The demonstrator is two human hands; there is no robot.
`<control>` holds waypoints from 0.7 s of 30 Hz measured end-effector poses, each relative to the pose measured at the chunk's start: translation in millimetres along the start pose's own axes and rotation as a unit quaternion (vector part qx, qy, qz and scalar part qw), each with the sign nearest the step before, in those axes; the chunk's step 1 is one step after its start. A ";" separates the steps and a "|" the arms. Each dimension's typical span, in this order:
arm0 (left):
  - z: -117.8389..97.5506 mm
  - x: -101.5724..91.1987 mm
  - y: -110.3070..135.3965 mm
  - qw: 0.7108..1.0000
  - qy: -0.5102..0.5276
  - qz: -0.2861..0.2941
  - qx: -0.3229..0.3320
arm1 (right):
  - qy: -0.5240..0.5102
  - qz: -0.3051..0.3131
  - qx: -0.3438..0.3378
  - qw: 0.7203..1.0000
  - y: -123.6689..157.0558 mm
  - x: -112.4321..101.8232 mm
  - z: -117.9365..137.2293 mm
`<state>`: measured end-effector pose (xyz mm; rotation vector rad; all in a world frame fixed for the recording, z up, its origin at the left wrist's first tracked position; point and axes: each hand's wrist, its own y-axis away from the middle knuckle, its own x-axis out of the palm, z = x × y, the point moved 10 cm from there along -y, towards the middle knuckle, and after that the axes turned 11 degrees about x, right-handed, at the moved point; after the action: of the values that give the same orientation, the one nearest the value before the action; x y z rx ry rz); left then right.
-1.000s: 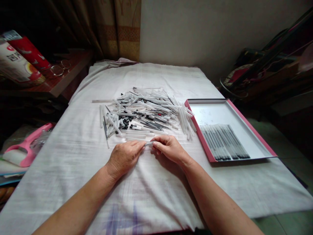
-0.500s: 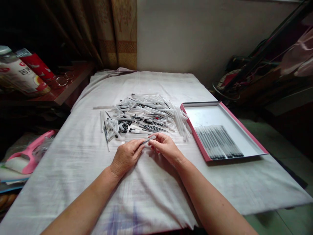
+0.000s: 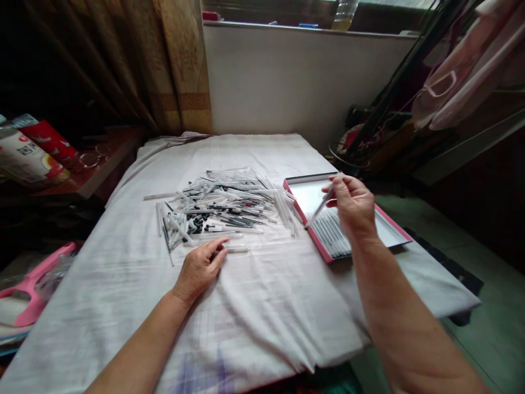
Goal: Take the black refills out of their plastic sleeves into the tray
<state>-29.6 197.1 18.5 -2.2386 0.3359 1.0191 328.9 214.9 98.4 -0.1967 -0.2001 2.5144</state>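
My right hand (image 3: 353,205) is raised over the pink-edged tray (image 3: 311,235) and pinches a clear pen (image 3: 322,207) that slants down to the left. Several finished pens (image 3: 332,241) lie side by side in that tray. My left hand (image 3: 200,268) rests palm down on the white cloth (image 3: 254,306), fingers loosely out, with its fingertips next to a clear tube (image 3: 235,249). Just beyond lies a heap of clear barrels, black refills and caps (image 3: 221,202).
A wooden side table (image 3: 90,175) at the left carries packets and glasses. A pink tool (image 3: 33,279) lies low at the left. Clutter, rods and pink fabric fill the right side beyond the table edge. A curtain hangs at the back.
Both hands held one pen together at the centre. Now my right hand has carried the pen to the right over the tray, and my left hand has let go and lies on the cloth.
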 end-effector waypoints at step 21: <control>-4.9 -1.0 -2.8 0.999 -0.011 -0.016 0.029 | 0.691 0.065 0.103 0.713 -66.6 -92.7 -108.2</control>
<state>-26.1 196.0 22.9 -2.1737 0.3153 1.0041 461.2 225.4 14.0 -1.8912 0.7126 1.8084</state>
